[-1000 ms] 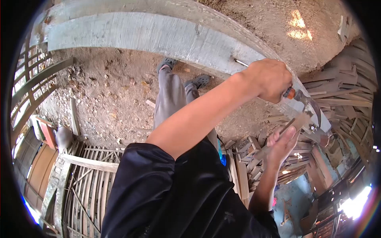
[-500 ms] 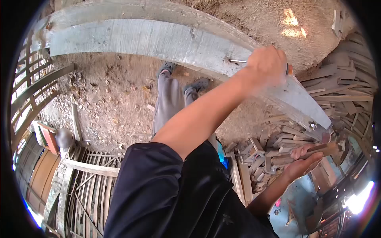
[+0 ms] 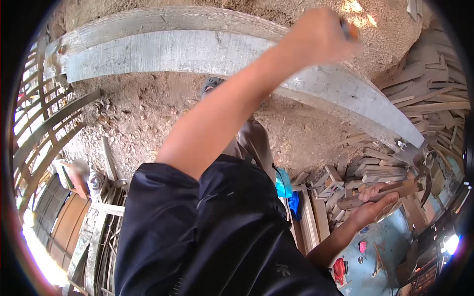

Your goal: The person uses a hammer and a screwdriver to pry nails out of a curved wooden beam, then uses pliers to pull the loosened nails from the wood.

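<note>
My left hand [image 3: 326, 37] is raised over the far edge of a long, grey-painted wooden beam [image 3: 148, 52]. Its fingers are wrapped round a screwdriver [image 3: 351, 30]; only the black and orange handle end shows, and the shank is hidden by the hand. Down at the right, my right hand [image 3: 373, 209] grips an adze-like tool [image 3: 405, 189] by its thick wooden handle. A curved, dark metal blade is at that tool's far end, apart from the beam.
Wood offcuts [image 3: 375, 170] are heaped at the right. Slatted wooden frames [image 3: 44, 108] stand at the left. Light blue and dark blue bags [image 3: 283, 183] lie beside upright boards [image 3: 308, 217]. Brown, debris-strewn ground [image 3: 143, 108] shows below the beam.
My left hand has lifted up and away from the beam's face, where the screwdriver's shank was pointing at the surface. My right hand keeps its hold. The view has shifted slightly.
</note>
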`<state>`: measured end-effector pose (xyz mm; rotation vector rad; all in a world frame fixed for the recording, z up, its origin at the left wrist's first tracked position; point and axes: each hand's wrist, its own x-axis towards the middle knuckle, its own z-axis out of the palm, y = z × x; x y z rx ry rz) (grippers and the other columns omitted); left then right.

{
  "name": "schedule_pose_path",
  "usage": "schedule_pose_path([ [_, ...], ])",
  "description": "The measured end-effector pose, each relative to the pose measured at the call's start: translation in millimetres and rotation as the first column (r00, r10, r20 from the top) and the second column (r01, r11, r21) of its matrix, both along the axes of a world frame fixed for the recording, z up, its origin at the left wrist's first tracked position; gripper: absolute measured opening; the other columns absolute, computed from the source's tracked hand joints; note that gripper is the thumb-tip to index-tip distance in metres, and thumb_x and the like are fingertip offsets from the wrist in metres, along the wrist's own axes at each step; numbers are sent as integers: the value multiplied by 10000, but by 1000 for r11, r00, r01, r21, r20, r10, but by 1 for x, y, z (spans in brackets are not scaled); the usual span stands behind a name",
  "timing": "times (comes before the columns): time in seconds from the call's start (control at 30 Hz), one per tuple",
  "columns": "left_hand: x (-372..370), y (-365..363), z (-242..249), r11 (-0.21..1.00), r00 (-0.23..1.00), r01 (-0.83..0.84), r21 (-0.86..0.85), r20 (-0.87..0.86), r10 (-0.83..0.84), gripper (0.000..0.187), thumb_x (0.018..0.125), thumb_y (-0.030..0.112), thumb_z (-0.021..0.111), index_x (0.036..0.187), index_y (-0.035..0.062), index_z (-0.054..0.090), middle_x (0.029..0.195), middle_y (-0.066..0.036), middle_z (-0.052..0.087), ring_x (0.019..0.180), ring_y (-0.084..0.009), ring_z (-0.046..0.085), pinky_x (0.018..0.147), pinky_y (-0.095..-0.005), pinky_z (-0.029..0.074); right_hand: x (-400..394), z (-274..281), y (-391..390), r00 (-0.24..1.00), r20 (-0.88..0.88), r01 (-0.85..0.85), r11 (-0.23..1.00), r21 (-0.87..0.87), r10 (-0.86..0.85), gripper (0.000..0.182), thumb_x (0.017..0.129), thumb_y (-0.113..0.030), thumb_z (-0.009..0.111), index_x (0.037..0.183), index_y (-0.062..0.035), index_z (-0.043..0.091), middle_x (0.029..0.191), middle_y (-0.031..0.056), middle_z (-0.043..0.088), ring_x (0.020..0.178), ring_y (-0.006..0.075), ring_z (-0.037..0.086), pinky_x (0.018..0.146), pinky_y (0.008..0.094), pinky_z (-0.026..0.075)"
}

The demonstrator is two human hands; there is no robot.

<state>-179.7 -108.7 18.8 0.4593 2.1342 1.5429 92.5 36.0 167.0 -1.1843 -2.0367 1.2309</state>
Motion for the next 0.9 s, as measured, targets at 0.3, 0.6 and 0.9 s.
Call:
schedule_pose_path([
  [0.3, 98, 9, -14, 955, 861, 89, 282, -504, 68, 157, 760, 192, 738, 751, 106, 607, 675, -39, 608, 615, -244, 624, 534, -379, 489, -7, -11, -1, 999, 38, -35, 999, 4, 35, 537, 1049, -531, 419, 1269, -42, 456, 707, 33, 437, 511, 88, 363, 431, 234, 333],
  [0.6, 94, -20, -23, 889, 784, 346, 301, -612, -99, 253, 749, 203, 775, 939, 130, 625, 844, -13, 620, 763, -234, 640, 635, -383, 506, -1, -18, -5, 998, 67, -14, 1000, -23, 16, 601, 1049, -541, 403, 1341, -16, 385, 737, 55, 461, 532, 105, 402, 430, 233, 343],
  [0.9, 96, -13, -26, 936, 811, 305, 176, -564, -158, 221, 751, 252, 779, 720, 130, 597, 596, -8, 509, 536, -191, 577, 452, -329, 457, 0, -20, -7, 995, 102, -8, 999, -33, 11, 535, 1055, -535, 386, 1237, -33, 429, 750, 67, 478, 534, 108, 414, 436, 238, 350],
])
